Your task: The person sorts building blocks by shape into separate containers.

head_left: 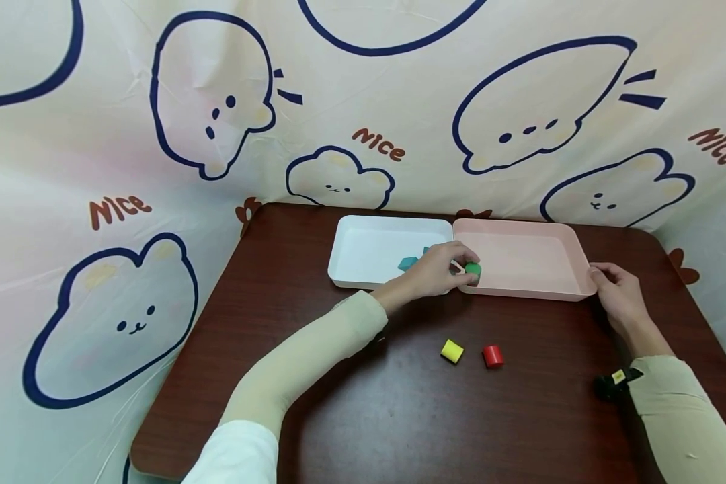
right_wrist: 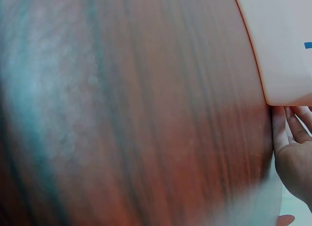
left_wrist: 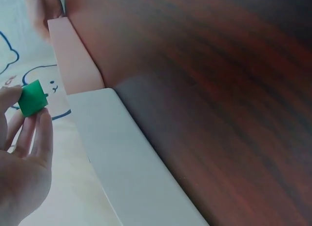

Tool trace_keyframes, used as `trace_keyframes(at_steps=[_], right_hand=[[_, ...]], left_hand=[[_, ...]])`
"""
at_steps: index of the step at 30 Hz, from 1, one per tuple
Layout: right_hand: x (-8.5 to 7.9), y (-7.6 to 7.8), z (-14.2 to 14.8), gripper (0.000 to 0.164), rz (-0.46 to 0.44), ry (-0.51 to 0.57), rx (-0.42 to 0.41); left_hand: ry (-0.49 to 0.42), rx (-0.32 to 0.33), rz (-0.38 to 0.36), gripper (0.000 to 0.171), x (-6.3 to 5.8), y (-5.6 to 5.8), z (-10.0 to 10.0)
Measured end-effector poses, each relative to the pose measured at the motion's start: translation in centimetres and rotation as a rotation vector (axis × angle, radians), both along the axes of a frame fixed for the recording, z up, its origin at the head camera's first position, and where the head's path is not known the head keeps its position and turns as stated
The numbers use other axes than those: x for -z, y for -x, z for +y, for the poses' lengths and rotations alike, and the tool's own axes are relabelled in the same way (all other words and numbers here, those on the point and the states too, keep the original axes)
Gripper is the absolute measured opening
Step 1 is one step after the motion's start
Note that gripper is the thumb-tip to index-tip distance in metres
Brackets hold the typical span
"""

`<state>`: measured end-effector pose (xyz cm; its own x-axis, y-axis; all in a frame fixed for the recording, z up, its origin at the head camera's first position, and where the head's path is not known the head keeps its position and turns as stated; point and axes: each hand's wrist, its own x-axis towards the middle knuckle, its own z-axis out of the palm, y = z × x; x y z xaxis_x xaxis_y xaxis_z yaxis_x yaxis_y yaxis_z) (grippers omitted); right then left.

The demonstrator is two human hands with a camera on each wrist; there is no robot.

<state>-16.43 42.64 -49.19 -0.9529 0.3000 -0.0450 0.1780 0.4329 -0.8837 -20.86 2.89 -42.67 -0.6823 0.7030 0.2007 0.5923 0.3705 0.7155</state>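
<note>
My left hand [head_left: 438,269] pinches a green cylinder block [head_left: 472,269] between thumb and fingertips, over the near left corner of the pink tray [head_left: 520,291]. In the left wrist view the green cylinder block [left_wrist: 33,98] shows above the tray walls. My right hand [head_left: 623,299] grips the pink tray at its right edge; in the right wrist view its fingers [right_wrist: 295,123] lie against the tray's outer wall. A white tray [head_left: 363,269] stands against the pink one on the left, with teal blocks [head_left: 408,263] in it, partly hidden by my left hand.
On the dark wooden table [head_left: 399,417], nearer to me than the trays, lie a yellow cylinder block [head_left: 452,351] and a red cylinder block [head_left: 493,356]. A patterned curtain [head_left: 339,87] hangs right behind the table's far edge.
</note>
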Motion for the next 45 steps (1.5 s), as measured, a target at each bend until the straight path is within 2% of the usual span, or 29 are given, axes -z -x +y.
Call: trace_keyframes(at_steps=[4, 9, 13, 22, 31, 39, 45], right_hand=[[0.1, 0.0, 0.1, 0.016, 0.015, 0.009, 0.004], [0.3, -0.1, 0.1, 0.018, 0.015, 0.024, 0.001], [0.3, -0.2, 0.0, 0.021, 0.007, 0.027, 0.0], [0.1, -0.1, 0.1, 0.015, 0.025, 0.031, 0.007], [0.3, 0.0, 0.0, 0.014, 0.034, 0.028, 0.013], [0.2, 0.0, 0.0, 0.034, 0.004, -0.012, -0.007], [0.2, 0.0, 0.0, 0.023, 0.02, 0.002, 0.001]], left_hand=[[0.002, -0.019, -0.007, 0.032, -0.1, 0.4, 0.3], [-0.011, -0.052, -0.016, 0.033, 0.3, 0.8, 0.9], [0.012, -0.081, -0.029, 0.034, 0.5, 1.1, 1.3], [0.039, -0.109, -0.01, 0.035, 0.5, 1.8, 2.1], [0.058, -0.144, -0.014, 0.034, 1.5, 2.1, 2.2], [0.089, -0.162, -0.02, 0.034, 1.7, 2.2, 2.3], [0.102, -0.174, -0.027, 0.035, 2.0, 2.3, 2.3]])
